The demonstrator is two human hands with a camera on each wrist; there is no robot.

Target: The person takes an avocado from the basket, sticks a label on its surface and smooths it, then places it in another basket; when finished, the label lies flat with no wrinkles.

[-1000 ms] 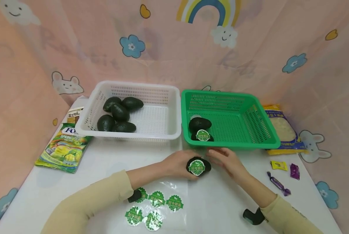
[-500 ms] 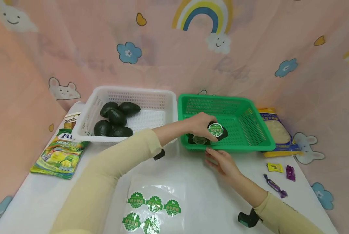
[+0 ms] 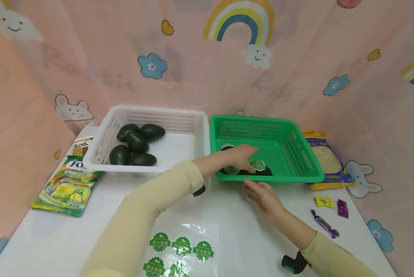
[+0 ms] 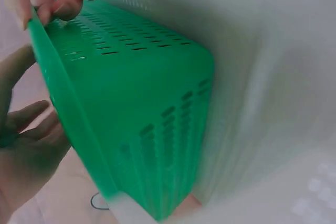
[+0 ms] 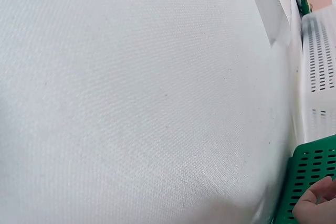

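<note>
Here the left hand (image 3: 239, 156) reaches into the green basket (image 3: 305, 177), fingers loosely on the stickered avocado (image 3: 260, 168) lying lengthwise along the near wall, while the right hand (image 3: 263, 194) rests relaxed and empty on the counter (image 3: 37, 234) just outside.

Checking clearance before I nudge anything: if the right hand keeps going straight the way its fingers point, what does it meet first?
Most likely the near front wall of the green basket. The right hand lies on the table with its fingertips just short of that wall; whether they already touch is unclear.
</note>
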